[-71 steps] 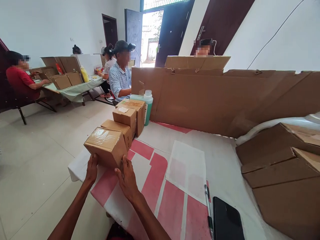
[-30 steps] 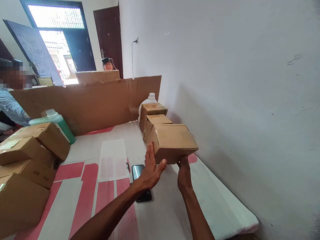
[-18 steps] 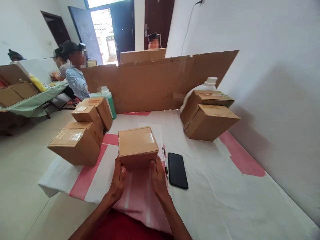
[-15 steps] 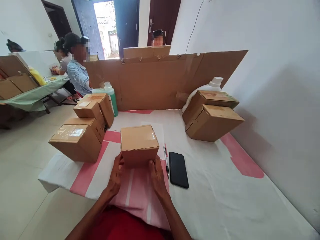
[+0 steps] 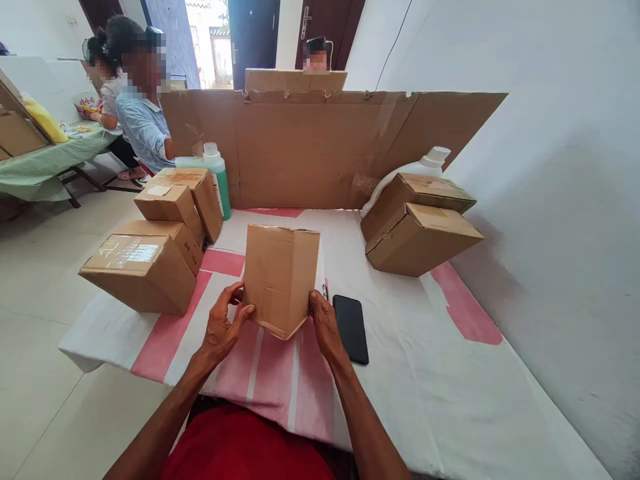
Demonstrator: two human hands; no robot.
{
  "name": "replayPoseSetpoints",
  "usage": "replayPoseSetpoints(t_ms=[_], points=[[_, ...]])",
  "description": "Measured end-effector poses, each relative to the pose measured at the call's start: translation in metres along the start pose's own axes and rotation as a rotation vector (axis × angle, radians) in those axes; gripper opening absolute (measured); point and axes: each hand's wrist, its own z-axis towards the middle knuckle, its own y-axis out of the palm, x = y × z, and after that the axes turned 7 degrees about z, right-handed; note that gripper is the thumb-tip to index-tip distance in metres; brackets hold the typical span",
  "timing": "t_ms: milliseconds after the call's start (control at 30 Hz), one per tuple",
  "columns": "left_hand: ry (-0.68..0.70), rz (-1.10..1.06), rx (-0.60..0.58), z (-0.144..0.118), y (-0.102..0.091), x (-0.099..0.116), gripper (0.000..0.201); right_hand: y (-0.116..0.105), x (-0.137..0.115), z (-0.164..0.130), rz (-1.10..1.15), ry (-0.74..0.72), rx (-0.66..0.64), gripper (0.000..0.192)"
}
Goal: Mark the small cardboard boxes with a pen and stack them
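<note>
Both left hand [image 5: 220, 328] and right hand [image 5: 327, 327] grip a cardboard box [image 5: 280, 280]; print [image 5: 189, 249] on another carton [image 5: 181, 237] is illegible.

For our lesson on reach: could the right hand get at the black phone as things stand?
Probably yes: the black phone lies beside the right hand with nothing on top, though that hand holds the cardboard box and would likely need to let go.

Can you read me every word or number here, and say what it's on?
Nothing is readable.
Marks on the second-nearest left box: too small.
Label on the green bottle: too blurred.
Marks on the background packet: too blurred.
Held box: no print visible.
</note>
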Motion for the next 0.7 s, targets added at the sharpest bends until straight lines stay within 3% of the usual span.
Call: replayPoseSetpoints(t_ms=[100,300,467,700], points=[[0.063,0.039,0.019,-0.010,0.003,0.006,0.042,0.002,0.003,0.006,0.039,0.000,-0.045,0.060],[-0.045,-0.064,-0.026,-0.017,0.017,0.000,0.058,0.003,0.011,0.004,0.056,-0.017,-0.002,0.061],[-0.179,-0.222,0.018,-0.002,0.016,0.013,0.065,-0.003,0.005,0.004,0.006,0.014,0.002,0.060],[-0.173,-0.100,0.074,0.023,0.002,0.004,0.052,0.000,0.000,-0.001,-0.024,0.056,0.048,0.071]])
